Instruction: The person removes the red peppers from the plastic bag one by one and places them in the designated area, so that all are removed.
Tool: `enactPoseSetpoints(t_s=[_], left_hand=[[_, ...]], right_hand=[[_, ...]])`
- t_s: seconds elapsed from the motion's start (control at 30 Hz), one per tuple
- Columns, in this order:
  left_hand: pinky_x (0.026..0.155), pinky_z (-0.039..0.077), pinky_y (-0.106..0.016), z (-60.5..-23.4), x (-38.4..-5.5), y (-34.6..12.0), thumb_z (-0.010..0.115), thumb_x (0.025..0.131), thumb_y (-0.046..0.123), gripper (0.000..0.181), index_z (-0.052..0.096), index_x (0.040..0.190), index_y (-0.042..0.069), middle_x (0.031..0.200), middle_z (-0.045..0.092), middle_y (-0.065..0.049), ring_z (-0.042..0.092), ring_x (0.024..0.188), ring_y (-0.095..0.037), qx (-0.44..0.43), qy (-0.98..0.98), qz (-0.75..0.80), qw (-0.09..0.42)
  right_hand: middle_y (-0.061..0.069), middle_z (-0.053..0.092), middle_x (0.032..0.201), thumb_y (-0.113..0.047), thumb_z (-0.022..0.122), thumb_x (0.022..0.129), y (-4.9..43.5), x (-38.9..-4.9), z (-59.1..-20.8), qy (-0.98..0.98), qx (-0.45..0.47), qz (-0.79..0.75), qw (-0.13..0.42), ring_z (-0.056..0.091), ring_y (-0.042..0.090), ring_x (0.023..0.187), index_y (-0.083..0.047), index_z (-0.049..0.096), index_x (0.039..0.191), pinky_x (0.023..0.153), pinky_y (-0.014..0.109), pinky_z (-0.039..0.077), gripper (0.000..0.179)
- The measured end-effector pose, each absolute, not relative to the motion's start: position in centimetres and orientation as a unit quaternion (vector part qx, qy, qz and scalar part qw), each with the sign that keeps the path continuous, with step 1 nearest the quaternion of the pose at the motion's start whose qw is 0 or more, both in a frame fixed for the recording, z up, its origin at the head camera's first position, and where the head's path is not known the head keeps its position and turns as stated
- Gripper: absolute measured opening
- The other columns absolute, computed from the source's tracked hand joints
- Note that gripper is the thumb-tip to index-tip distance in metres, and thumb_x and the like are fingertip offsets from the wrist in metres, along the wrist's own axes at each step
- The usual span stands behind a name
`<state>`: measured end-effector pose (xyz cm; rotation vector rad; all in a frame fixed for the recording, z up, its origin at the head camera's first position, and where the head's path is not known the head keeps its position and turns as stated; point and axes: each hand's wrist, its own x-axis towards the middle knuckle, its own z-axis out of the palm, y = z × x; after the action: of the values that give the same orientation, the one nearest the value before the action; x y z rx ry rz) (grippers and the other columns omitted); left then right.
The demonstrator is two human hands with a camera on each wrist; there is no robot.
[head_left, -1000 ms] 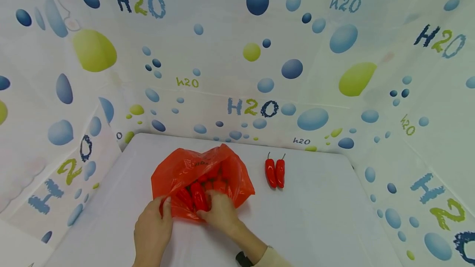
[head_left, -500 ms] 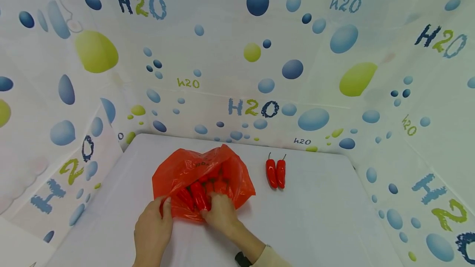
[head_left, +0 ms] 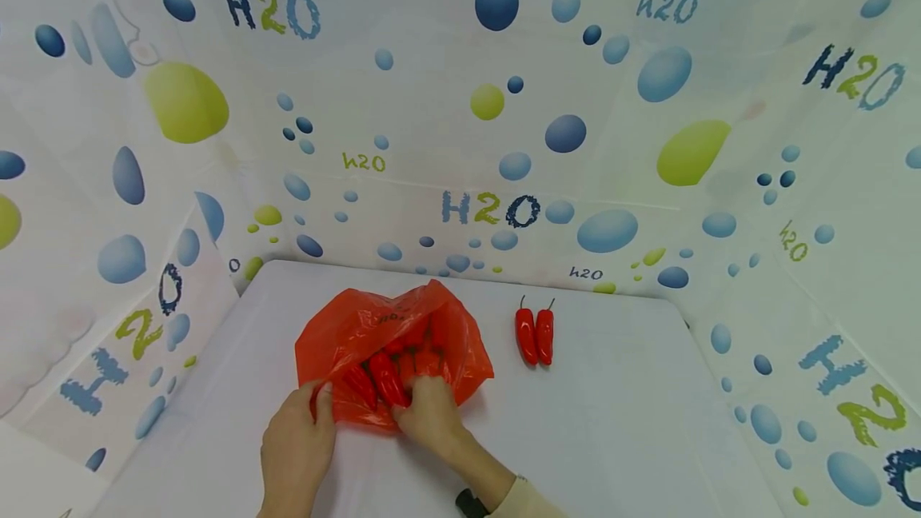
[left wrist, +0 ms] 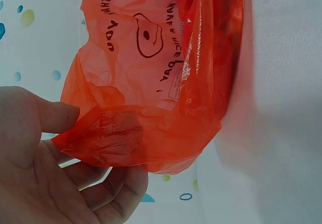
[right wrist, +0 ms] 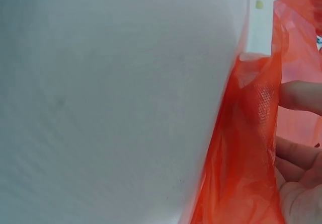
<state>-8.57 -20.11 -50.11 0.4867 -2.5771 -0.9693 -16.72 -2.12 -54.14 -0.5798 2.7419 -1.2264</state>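
Red bag gapes, creased, translucent; left hand pinches its rim; right hand inside, grip unclear.

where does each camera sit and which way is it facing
Head: worn on the person's head, looking forward and down at the red plastic bag and two red chili peppers beside it; left hand, right hand and right sleeve show.
Left wrist: worn on that wrist, picture turned sideways, facing the bag's printed side; the left hand shows, pinching the bag.
Right wrist: worn on that wrist, facing the white table and the bag; part of the right hand shows.
Shared: head and left wrist both show the left hand holding the bag.
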Motion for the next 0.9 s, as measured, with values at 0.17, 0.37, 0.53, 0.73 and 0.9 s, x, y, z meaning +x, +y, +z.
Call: enactPoseSetpoints(t_s=[0.17,0.37,0.53,0.73,0.9], left_hand=[[0.088,0.050,-0.069,-50.2,-8.5,-20.1,0.052,0.109,0.027,0.035,0.070,0.122,0.000,0.118,0.071,-0.024,0.067,0.108,-0.051,0.173,-0.909,-0.340,0.168],[0.088,0.050,-0.069,-50.2,-8.5,-20.1,0.051,0.109,0.027,0.036,0.070,0.122,-0.001,0.117,0.071,-0.024,0.067,0.107,-0.051,0.173,-0.910,-0.340,0.161],[0.087,0.051,-0.069,-50.2,-8.5,-20.1,0.051,0.109,0.027,0.036,0.070,0.120,-0.002,0.116,0.071,-0.025,0.067,0.106,-0.051,0.170,-0.911,-0.338,0.164],[0.086,0.051,-0.069,-50.1,-8.6,-20.1,0.052,0.109,0.026,0.034,0.070,0.118,-0.001,0.114,0.072,-0.024,0.068,0.106,-0.051,0.169,-0.909,-0.339,0.174],[0.086,0.051,-0.069,-50.1,-8.6,-20.1,0.051,0.110,0.027,0.035,0.070,0.119,-0.001,0.115,0.072,-0.024,0.068,0.107,-0.051,0.170,-0.910,-0.339,0.168]], right_hand=[[-0.008,0.064,0.064,-0.010,0.082,0.087,-1.9,-16.6,-54.1,0.887,-0.180,-0.422,0.049,0.054,0.006,0.064,0.000,0.079,0.096,0.052,0.020,0.050,0.014],[-0.005,0.065,0.065,-0.009,0.079,0.088,-1.7,-16.5,-53.7,0.882,-0.175,-0.435,0.043,0.054,0.007,0.061,0.000,0.080,0.101,0.047,0.021,0.049,0.016],[-0.004,0.067,0.066,-0.008,0.078,0.088,-1.3,-16.4,-53.1,0.880,-0.181,-0.438,0.016,0.057,0.006,0.059,0.000,0.080,0.103,0.046,0.020,0.049,0.017],[0.004,0.077,0.085,-0.011,0.080,0.088,-1.0,-16.2,-52.5,0.888,-0.173,-0.427,-0.013,0.066,0.015,0.076,-0.001,0.080,0.108,0.057,0.018,0.052,0.023],[0.005,0.078,0.091,-0.013,0.081,0.088,-0.6,-16.0,-52.1,0.885,-0.164,-0.435,-0.010,0.070,0.020,0.082,-0.001,0.079,0.113,0.061,0.019,0.054,0.028]])
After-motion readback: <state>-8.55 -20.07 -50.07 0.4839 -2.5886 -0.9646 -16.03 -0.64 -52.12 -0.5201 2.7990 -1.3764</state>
